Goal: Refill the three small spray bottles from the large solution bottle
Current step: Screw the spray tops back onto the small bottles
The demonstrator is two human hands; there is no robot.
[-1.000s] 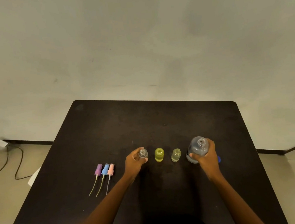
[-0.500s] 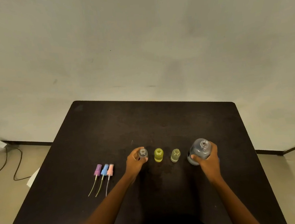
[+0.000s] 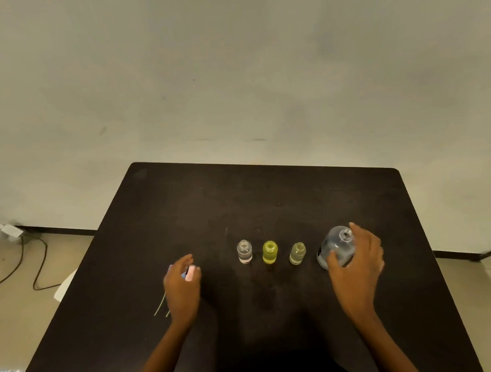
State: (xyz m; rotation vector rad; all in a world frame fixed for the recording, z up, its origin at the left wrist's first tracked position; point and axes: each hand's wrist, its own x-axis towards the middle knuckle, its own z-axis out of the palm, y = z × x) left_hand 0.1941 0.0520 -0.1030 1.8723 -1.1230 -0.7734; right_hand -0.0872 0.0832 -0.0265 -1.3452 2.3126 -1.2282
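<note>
The large clear solution bottle (image 3: 333,242) stands uncapped on the black table (image 3: 269,201) at the right. My right hand (image 3: 359,262) is spread loosely around it, thumb on its front and fingers apart behind it. Left of it stand three small uncapped bottles in a row: a clear one (image 3: 244,251), a bright yellow one (image 3: 270,252) and a pale yellow one (image 3: 297,253). My left hand (image 3: 182,286) lies over the spray caps further left, its fingers curled on the pink spray cap (image 3: 190,272). A bit of a blue cap (image 3: 184,275) shows beside it. The caps' thin dip tubes (image 3: 160,307) stick out below the hand.
The table's far half and its front edge hold nothing. A wall stands just behind the table. On the floor at the left lie a cable (image 3: 37,263) and a white plug (image 3: 9,230).
My left hand has let go of the clear small bottle and moved left onto the spray caps. My right hand has loosened its grip on the large bottle, fingers now spread.
</note>
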